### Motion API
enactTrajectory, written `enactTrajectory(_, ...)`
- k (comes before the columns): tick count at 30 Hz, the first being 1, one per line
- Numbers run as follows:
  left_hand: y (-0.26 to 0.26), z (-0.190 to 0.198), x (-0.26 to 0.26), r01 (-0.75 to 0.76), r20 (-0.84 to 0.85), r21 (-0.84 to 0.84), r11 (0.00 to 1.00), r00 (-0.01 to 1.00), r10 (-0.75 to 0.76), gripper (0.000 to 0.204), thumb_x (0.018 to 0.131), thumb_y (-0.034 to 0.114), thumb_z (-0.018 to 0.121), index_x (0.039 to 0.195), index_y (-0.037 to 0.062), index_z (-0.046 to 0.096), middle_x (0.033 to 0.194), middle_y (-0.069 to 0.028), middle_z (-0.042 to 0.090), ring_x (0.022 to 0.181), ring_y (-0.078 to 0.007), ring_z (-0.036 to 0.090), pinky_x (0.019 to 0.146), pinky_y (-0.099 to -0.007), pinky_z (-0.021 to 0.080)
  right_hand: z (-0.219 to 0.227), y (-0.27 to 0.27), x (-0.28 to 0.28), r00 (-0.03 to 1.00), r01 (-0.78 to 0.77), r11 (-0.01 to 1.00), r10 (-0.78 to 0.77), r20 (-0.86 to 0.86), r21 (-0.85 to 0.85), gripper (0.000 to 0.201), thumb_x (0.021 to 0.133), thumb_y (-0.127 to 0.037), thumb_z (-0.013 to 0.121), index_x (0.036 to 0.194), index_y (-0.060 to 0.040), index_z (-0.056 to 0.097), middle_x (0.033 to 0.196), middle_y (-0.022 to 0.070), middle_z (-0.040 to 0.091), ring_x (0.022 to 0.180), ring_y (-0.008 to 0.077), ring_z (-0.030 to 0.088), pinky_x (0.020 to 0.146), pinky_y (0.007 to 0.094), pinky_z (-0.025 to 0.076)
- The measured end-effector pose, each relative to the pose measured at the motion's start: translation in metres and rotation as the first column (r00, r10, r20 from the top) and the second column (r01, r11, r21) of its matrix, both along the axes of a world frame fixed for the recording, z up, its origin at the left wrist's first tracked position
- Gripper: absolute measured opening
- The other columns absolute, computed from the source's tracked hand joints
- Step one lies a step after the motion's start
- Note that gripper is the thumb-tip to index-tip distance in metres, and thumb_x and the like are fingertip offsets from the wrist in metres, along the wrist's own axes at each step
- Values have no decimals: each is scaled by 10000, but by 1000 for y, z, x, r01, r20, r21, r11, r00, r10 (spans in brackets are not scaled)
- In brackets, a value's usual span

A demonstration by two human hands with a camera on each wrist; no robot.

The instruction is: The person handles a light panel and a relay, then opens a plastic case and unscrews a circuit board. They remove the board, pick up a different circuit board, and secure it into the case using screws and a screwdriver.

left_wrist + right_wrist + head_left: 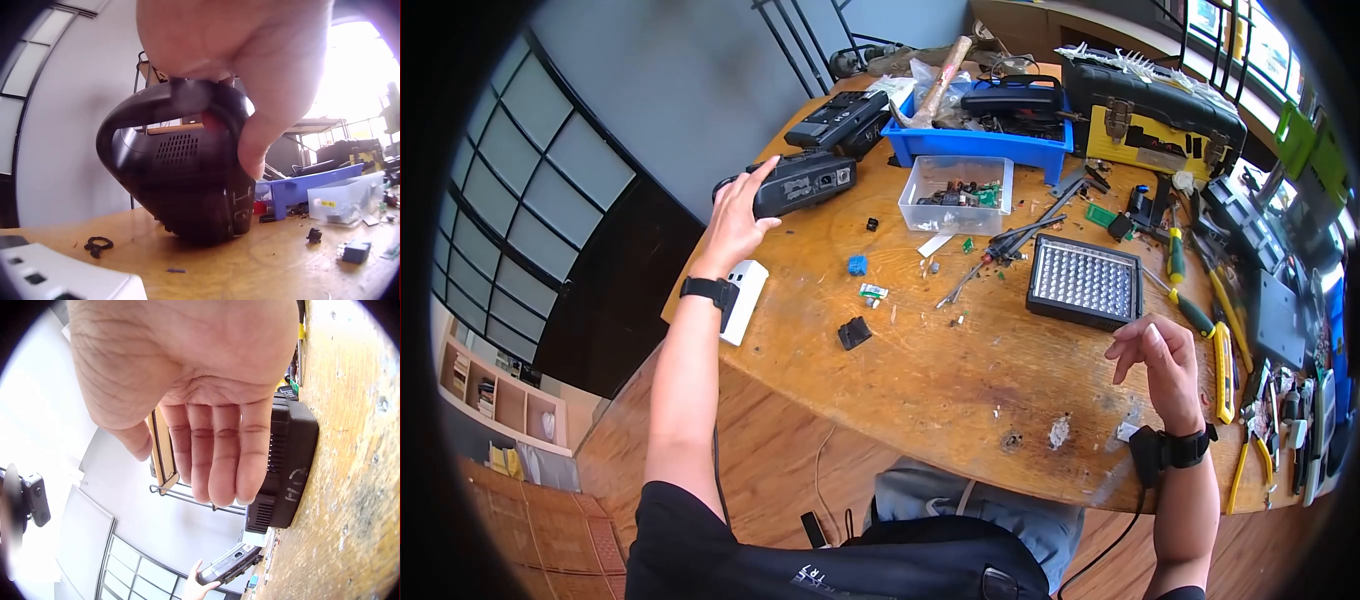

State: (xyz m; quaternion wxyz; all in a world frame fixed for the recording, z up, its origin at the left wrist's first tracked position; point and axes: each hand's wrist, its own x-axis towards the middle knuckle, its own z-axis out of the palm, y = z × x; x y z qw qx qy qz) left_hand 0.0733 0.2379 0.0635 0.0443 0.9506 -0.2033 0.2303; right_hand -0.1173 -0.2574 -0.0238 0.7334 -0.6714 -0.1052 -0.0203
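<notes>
My left hand [738,222] grips the carrying handle of a black device [812,182] at the table's left side. In the left wrist view the handle loop, a vent grille [177,149] and white marks show, with the thumb down its near side. The fingers are mostly hidden behind the handle. My right hand [1168,368] hovers at the near right, fingers loosely bent and holding nothing. Just beyond it lies an LED light panel [1088,276] with its lamps up; its dark side [294,469] shows in the right wrist view.
A white power strip [746,300] lies below my left wrist. Another black device [836,120] stands farther back. A clear parts box [956,220], blue bin [990,150] and black-and-yellow toolbox [1135,150] fill the back. Pliers [1252,470] and screwdrivers line the right edge.
</notes>
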Motion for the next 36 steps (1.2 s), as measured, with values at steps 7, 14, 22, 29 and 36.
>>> enactTrajectory(7,12,-20,-15,-89,-5,-98,991,996,89,779,665,37,796,1365,193,490,1089,-123,542,1113,-336,507,990,-430,401,2,1,-1,1000,0,1000,0,19,1,368,989,-291,509,969,55,632,815,126,674,628,144,627,587,253,506)
enactTrajectory(14,43,-31,-15,-84,-89,-256,963,994,63,729,642,-2,797,1310,142,542,1082,-115,555,1085,-307,542,974,-374,418,2,2,-2,999,1,1000,-1,37,1,385,987,-313,512,966,52,631,812,128,673,628,148,633,589,252,506)
enactTrajectory(22,36,-62,-4,-87,-29,-354,931,996,82,776,602,-10,815,1309,136,530,1109,-125,569,1098,-312,538,969,-382,430,0,1,-2,999,21,999,-19,46,-40,412,985,-344,510,965,49,629,804,131,672,602,158,627,573,262,505)
enactTrajectory(29,21,-73,2,-99,21,-250,963,994,107,813,617,-60,788,1341,116,461,1159,-153,562,1074,-376,508,948,-436,434,-2,3,-2,998,41,998,-38,55,-51,442,977,-374,507,949,52,623,783,140,667,574,184,628,545,278,515)
enactTrajectory(36,11,-90,6,-223,-65,-115,968,974,216,882,666,-37,772,1419,160,357,1102,-211,578,1055,-380,542,958,-465,423,0,5,-3,998,42,998,-40,45,-42,445,979,-381,503,941,47,619,772,147,667,564,197,631,548,278,496)
